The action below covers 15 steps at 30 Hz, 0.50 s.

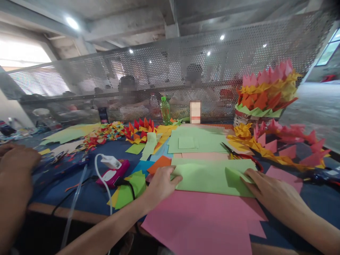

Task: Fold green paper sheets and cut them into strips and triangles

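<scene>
Light green paper sheet (212, 177) lies flat atop large pink paper sheet (202, 219), near table edge. Left hand (159, 184) pins sheet's left edge, fingers flat. Right hand (268, 191) presses folded right corner down. Risks: green sheet slipping on smooth pink sheet, so crooked crease; red-handled scissors (243, 156) just beyond, snag hazard for right hand.

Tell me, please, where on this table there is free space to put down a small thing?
The blue table is bare between the pink device and the near edge, apart from cables. The big pink sheet in front of both hands is flat and free. The far side is crowded: folded paper chains, scissors, green sheets.
</scene>
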Each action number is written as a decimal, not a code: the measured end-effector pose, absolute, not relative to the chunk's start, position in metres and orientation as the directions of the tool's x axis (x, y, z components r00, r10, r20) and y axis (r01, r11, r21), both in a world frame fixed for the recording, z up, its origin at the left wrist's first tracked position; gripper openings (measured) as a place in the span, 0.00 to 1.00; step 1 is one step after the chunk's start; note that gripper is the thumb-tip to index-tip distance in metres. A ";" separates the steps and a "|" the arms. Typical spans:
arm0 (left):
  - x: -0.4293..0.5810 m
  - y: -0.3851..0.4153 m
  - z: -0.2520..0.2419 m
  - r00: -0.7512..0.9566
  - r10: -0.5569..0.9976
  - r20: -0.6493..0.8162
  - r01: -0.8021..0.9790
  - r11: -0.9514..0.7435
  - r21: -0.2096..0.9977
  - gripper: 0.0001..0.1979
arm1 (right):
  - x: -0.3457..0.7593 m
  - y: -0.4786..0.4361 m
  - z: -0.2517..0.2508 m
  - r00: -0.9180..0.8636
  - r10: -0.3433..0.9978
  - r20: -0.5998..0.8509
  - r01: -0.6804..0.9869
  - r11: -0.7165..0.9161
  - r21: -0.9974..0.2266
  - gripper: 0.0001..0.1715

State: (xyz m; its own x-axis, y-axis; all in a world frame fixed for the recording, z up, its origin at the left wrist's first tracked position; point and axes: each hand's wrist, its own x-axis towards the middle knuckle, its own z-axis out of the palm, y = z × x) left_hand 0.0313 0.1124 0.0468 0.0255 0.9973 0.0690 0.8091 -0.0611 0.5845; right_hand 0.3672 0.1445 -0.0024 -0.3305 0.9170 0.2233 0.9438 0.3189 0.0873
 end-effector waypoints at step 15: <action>0.035 0.108 0.033 0.091 0.982 0.166 0.925 -0.145 0.350 0.07 | 0.368 0.149 -0.001 -0.328 0.920 0.216 0.943 0.331 0.020 0.15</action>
